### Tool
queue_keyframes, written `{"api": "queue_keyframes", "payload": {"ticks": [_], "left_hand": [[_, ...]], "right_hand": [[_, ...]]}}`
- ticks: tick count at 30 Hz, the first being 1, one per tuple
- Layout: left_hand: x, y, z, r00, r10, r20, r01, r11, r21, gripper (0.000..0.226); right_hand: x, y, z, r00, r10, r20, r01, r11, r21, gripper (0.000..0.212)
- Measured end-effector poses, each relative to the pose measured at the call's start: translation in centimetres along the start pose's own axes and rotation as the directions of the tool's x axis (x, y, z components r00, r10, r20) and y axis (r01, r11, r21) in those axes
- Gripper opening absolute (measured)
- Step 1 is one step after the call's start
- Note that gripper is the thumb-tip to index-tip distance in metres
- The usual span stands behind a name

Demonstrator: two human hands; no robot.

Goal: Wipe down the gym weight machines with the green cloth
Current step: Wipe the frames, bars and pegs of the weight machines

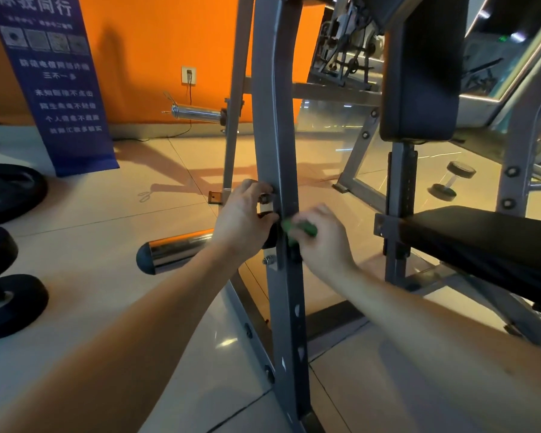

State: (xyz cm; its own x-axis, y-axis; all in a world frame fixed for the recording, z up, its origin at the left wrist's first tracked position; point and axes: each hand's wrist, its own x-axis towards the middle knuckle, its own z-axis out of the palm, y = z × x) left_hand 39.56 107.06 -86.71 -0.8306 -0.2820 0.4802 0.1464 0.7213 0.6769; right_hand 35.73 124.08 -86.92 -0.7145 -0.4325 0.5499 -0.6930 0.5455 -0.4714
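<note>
Green cloth (304, 228) lies seemingly crosswise on upright post (277, 135).

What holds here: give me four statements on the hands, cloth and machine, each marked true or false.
1. The right hand holds the green cloth against the grey upright. True.
2. The left hand rests on the black bench pad. False: it grips the grey upright's left edge.
3. The wall behind is blue. False: the wall is orange.
4. A dumbbell lies on the floor beyond the upright. True.
</note>
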Motion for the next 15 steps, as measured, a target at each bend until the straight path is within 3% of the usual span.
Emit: {"api": "queue_keyframes", "payload": {"ticks": [5, 8, 12, 15], "left_hand": [[-1.0, 0.2, 0.1, 0.997, 0.053, 0.051, -0.060, 0.987, 0.150, 0.069], [-1.1, -0.1, 0.2, 0.994, 0.051, 0.093, -0.071, 0.970, 0.232, 0.083], [-0.8, -0.1, -0.2, 0.987, 0.046, 0.156, -0.079, 0.973, 0.216, 0.089], [-0.7, 0.1, -0.7, 0.982, 0.032, 0.186, -0.069, 0.978, 0.195, 0.089]], "right_hand": [[6.1, -2.5, -0.1, 0.972, -0.008, -0.233, 0.013, 1.000, 0.020, 0.010], [1.7, -0.9, 1.2, 0.974, -0.039, -0.224, 0.047, 0.998, 0.031, 0.014], [-5.8, 1.2, 2.1, 0.996, 0.020, -0.091, -0.016, 0.999, 0.044, 0.012], [-3.8, 0.4, 1.5, 0.996, 0.069, -0.054, -0.069, 0.998, 0.012, 0.011]]}}
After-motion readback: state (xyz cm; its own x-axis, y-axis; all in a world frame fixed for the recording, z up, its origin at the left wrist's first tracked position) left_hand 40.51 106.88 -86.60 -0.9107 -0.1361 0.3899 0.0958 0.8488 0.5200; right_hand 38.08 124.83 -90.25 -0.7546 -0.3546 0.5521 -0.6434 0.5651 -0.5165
